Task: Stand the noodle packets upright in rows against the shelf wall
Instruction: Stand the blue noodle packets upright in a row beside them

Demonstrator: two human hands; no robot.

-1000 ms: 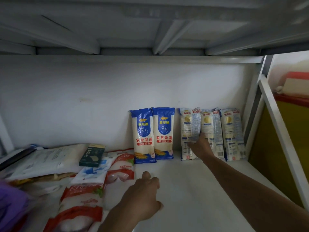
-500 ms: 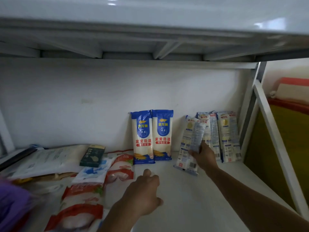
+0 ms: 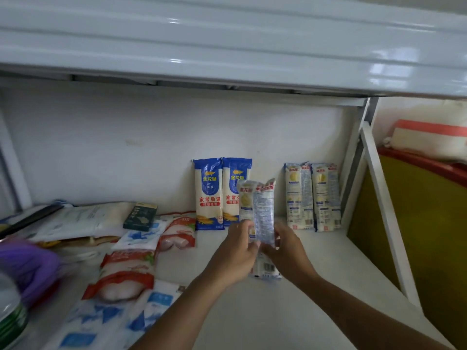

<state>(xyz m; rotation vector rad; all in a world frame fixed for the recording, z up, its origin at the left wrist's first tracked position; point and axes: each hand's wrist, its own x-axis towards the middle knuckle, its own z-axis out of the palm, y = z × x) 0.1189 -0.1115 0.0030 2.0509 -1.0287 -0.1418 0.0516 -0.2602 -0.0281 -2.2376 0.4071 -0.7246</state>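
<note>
Both hands hold one pale yellow-and-white noodle packet (image 3: 260, 210) upright above the middle of the shelf, away from the wall. My left hand (image 3: 236, 253) grips its left edge and my right hand (image 3: 288, 251) its right edge, near the bottom. Two blue-topped noodle packets (image 3: 222, 193) stand side by side against the white back wall (image 3: 126, 147). Two more pale packets (image 3: 312, 195) stand upright against the wall at the right, by the shelf post. A gap lies between the two pairs.
Red-and-white bags (image 3: 126, 274), blue-and-white bags (image 3: 141, 306), a dark green box (image 3: 140, 215) and flat white packs (image 3: 83, 218) lie on the shelf's left half. A purple thing (image 3: 27, 266) is at far left. The upper shelf (image 3: 227, 46) overhangs; a white post (image 3: 353, 157) bounds the right.
My right hand pulled the leftmost pale packet off the wall and toward me. My left hand rose from the shelf and took hold of it too.
</note>
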